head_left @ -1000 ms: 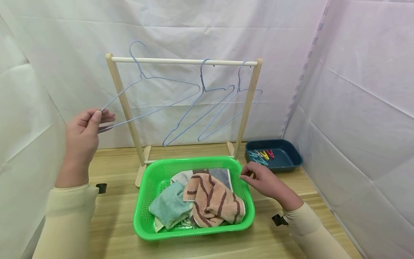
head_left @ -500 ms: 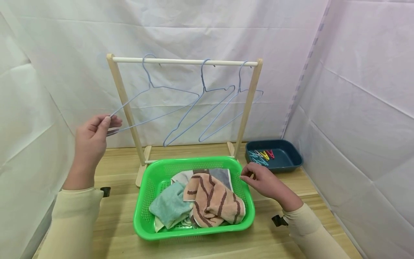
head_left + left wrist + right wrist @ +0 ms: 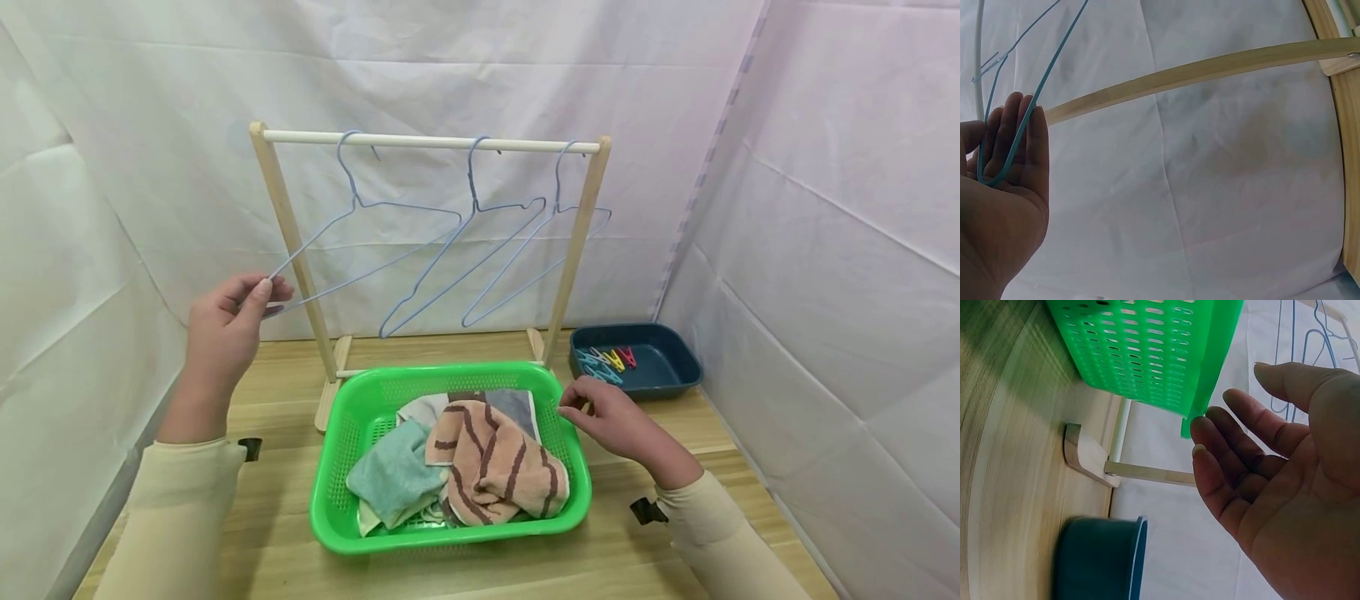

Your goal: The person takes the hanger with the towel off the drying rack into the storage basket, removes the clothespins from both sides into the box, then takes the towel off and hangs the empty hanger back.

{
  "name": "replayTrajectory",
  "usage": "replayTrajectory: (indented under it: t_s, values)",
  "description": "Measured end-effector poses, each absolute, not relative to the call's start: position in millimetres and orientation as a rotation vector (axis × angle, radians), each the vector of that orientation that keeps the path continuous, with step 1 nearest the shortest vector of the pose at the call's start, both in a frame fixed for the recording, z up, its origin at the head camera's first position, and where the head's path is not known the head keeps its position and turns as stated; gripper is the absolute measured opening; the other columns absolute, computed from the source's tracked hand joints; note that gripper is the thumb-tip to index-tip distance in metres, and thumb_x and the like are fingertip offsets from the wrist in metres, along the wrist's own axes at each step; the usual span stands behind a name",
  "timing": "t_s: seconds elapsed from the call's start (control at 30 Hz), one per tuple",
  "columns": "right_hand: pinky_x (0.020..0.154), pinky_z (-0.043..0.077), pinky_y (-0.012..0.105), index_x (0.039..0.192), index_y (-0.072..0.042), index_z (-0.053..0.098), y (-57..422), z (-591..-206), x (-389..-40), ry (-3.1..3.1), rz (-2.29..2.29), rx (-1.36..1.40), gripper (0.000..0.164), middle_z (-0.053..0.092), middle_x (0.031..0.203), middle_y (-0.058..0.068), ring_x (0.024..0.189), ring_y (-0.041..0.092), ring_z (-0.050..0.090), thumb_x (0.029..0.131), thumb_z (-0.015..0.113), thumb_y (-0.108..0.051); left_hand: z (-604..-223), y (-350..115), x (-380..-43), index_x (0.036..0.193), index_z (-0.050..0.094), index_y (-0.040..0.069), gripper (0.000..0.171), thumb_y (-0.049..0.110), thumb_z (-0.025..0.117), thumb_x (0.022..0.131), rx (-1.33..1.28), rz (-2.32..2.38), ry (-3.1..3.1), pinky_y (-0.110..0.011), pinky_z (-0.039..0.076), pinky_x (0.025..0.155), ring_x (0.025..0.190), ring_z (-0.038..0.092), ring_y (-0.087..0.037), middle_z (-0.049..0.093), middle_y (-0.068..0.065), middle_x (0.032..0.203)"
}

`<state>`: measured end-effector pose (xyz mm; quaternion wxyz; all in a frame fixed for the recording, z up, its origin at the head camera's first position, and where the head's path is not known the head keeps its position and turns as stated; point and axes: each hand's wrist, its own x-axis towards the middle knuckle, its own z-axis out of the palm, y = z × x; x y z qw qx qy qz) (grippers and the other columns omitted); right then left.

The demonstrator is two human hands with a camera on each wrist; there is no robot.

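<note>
In the head view, my left hand pinches the left corner of a blue wire hanger, whose hook sits over the white rail of a small wooden rack. The left wrist view shows that hanger's bent corner lying across the fingers, thumb beside it. My right hand hovers by the right rim of a green basket, fingers loosely bent and holding nothing; whether fingertips touch the rim I cannot tell. Inside the basket lie a striped peach towel, a teal towel and other cloths.
Two more blue hangers, a middle one and a right one, hang on the rail. A dark blue tray with several coloured clothespins stands at right. White sheets enclose the back and sides.
My left hand has moved right and slightly down with the hanger, whose hook went from standing above the rail to resting over it. The right hand has stayed still.
</note>
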<state>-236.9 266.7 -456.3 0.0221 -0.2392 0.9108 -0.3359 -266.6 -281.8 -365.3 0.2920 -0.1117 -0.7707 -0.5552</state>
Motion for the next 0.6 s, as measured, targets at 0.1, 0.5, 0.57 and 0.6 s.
replayTrajectory:
  t_s: [0.1,0.5,0.57,0.6]
  values:
    - [0.076,0.058,0.032,0.106,-0.020,0.074,267,-457,-237,2.822,-1.049,-0.743,0.006,0.069,0.105,-0.008,0.095,0.012,0.067,0.111,0.073,-0.023,-366,-281,-267,0.122,0.073,-0.012,0.032,0.016,0.061,0.116,-0.295,-1.474,-2.059,-0.015,0.060,0.092,0.101,0.077,-0.005,0.081,0.007,0.104]
    - [0.077,0.057,0.033,0.110,-0.018,0.075,273,-455,-238,2.867,-1.028,-0.724,0.005,0.069,0.105,-0.009,0.095,0.012,0.066,0.109,0.075,-0.023,-375,-297,-254,0.128,0.075,0.002,0.046,0.037,0.046,0.120,0.084,-1.568,-1.956,-0.016,0.059,0.093,0.108,0.075,-0.009,0.079,0.004,0.116]
    - [0.076,0.057,0.033,0.111,-0.017,0.076,275,-455,-238,2.889,-1.018,-0.706,0.005,0.069,0.105,-0.009,0.094,0.012,0.065,0.109,0.075,-0.021,-383,-304,-250,0.130,0.074,0.004,0.049,0.040,0.041,0.121,0.204,-1.552,-2.048,-0.015,0.058,0.093,0.108,0.072,-0.007,0.077,0.007,0.118]
    - [0.076,0.057,0.033,0.111,-0.016,0.076,277,-455,-238,2.901,-1.008,-0.701,0.005,0.069,0.105,-0.009,0.094,0.012,0.065,0.109,0.075,-0.020,-387,-307,-247,0.133,0.072,0.005,0.051,0.042,0.040,0.121,0.246,-1.536,-2.125,-0.018,0.058,0.095,0.109,0.071,-0.006,0.076,0.006,0.120]
